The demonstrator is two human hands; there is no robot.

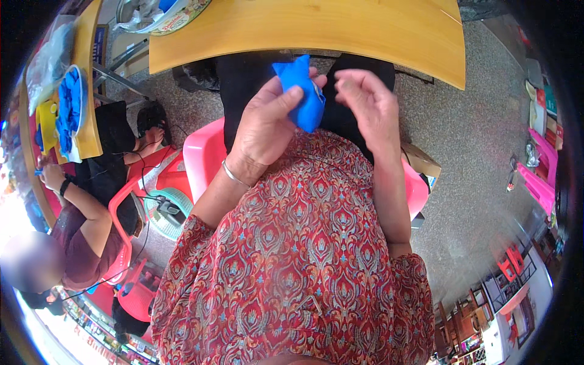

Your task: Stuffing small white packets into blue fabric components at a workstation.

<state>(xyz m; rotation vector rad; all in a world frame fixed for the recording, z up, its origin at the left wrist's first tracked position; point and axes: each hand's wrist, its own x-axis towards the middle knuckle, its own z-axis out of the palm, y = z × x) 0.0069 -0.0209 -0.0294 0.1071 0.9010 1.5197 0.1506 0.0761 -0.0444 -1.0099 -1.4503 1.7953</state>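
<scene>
My left hand (271,121) is closed round a small stuffed blue cloth piece (306,97), thumb on its front, above my lap. The cloth piece has pointed corners at its top and a slit-like gap along its right side, where something pale shows. A short way to the right, apart from it, my right hand (371,106) is raised with bent fingers and the thumb against them. Its fingertips are slightly blurred, and whatever they pinch is too small to make out.
A yellow wooden table (316,30) stands ahead, with a round tin (179,18) holding blue cloth at its left. A co-worker (85,243) sits at the left by a tray of blue pieces (72,103). A pink chair (204,152) is under me; a cardboard box (421,159) is at right.
</scene>
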